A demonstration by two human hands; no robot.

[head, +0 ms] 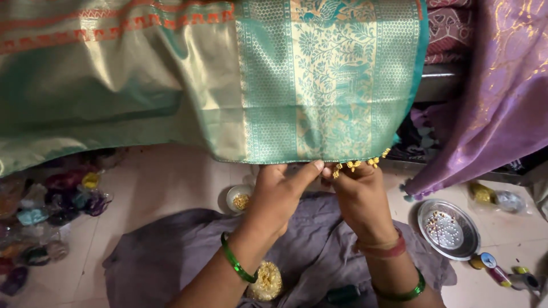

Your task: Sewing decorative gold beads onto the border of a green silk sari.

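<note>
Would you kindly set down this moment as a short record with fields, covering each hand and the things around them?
Left hand: pinches the lower hem of the teal and gold cloth; green bangle at the wrist
Right hand: at the same hem, by the small gold tassels
Lap: grey cloth
Floor, right: steel plate with beads, thread spools
Floor, middle: small bowl of gold beads
Far right: purple cloth hanging

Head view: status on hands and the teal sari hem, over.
Left hand and right hand both pinching the hem of the teal-and-gold woven silk sari. Gold bead tassels hang at the right hand. Nothing blocking the hem.
</note>
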